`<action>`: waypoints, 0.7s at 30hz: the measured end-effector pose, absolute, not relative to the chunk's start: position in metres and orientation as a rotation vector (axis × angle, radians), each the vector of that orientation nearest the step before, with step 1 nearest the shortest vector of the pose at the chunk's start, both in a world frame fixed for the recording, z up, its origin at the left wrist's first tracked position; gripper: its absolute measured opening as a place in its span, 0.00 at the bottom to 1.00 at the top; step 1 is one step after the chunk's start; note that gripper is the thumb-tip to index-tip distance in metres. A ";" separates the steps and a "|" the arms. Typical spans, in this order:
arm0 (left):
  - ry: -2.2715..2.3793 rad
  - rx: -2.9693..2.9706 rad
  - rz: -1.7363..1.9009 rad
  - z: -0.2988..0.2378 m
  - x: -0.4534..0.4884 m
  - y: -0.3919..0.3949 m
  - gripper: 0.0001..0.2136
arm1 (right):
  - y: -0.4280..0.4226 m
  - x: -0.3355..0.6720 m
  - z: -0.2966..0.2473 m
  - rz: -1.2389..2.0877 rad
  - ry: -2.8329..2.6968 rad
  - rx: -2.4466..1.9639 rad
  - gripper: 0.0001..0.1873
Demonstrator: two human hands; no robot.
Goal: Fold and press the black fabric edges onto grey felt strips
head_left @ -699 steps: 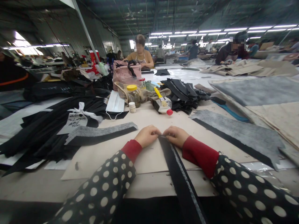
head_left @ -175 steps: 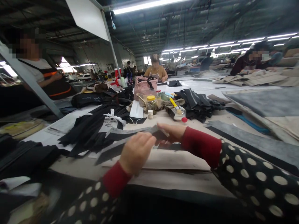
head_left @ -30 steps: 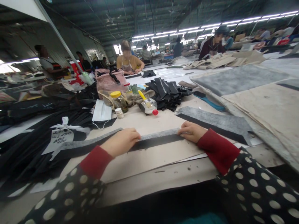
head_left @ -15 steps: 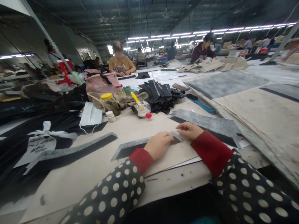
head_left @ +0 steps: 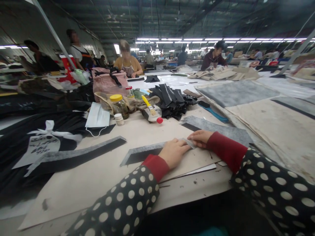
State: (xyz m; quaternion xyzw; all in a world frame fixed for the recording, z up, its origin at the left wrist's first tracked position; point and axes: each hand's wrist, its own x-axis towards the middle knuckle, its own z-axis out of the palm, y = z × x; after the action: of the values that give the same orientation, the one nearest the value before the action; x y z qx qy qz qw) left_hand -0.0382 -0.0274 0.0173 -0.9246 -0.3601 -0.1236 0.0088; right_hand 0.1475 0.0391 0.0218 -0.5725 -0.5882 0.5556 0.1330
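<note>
One grey felt strip point(head_left: 147, 151) — left hand point(head_left: 174, 153) | right hand point(head_left: 200, 138) | both touching

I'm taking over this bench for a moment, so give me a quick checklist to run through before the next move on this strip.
1. Grey felt and black fabric strip lies flat on the pale board: ok.
2. Left hand rests on the strip: ok.
3. Right hand has its fingers at the strip's right end: ok.
4. Second felt strip lies apart from it: ok.
5. Felt edges line up along the whole strip: cannot tell, the hands cover part.
6. Board near the right hand is free of marks: not ok, dark specks show.
</note>
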 end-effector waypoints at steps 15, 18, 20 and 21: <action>-1.127 -2.833 -0.397 0.014 -0.039 -0.028 0.15 | 0.023 0.147 0.041 1.725 -1.599 -1.738 0.07; -1.127 -2.836 -0.399 0.014 -0.039 -0.028 0.15 | 0.021 0.150 0.044 1.786 -1.490 -1.740 0.08; -1.123 -2.842 -0.394 0.014 -0.039 -0.028 0.15 | 0.020 0.153 0.045 1.816 -1.429 -1.739 0.08; -1.123 -2.844 -0.391 0.015 -0.039 -0.029 0.15 | 0.020 0.154 0.045 1.834 -1.406 -1.729 0.09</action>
State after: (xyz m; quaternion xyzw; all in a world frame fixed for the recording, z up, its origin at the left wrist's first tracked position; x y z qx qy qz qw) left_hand -0.0386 -0.0286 0.0146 -0.9223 -0.3640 -0.1267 0.0294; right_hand 0.1542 0.0199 0.0447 -0.5941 -0.4834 0.6302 0.1275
